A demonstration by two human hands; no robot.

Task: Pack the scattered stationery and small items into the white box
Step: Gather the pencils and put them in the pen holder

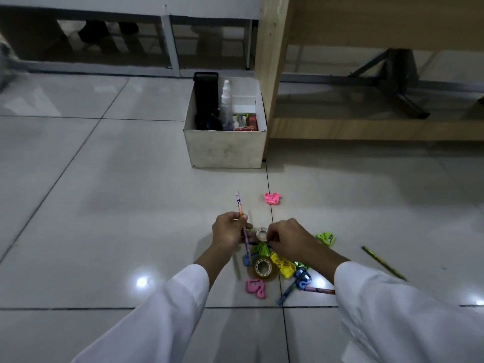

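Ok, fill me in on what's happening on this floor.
A person in white sleeves is gathering stationery off the tiled floor. The left hand grips a patterned pencil, while the right hand reaches into the pile beside a small clear tape roll. A larger yellowish tape roll, pink, green and yellow plastic pieces and a green pencil lie loose. The open white cardboard box ahead already holds a spray bottle and other items.

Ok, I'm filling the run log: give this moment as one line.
left hand: holds pencil | right hand: at small tape roll, grip unclear | white box: partly filled | pile on floor: unpacked
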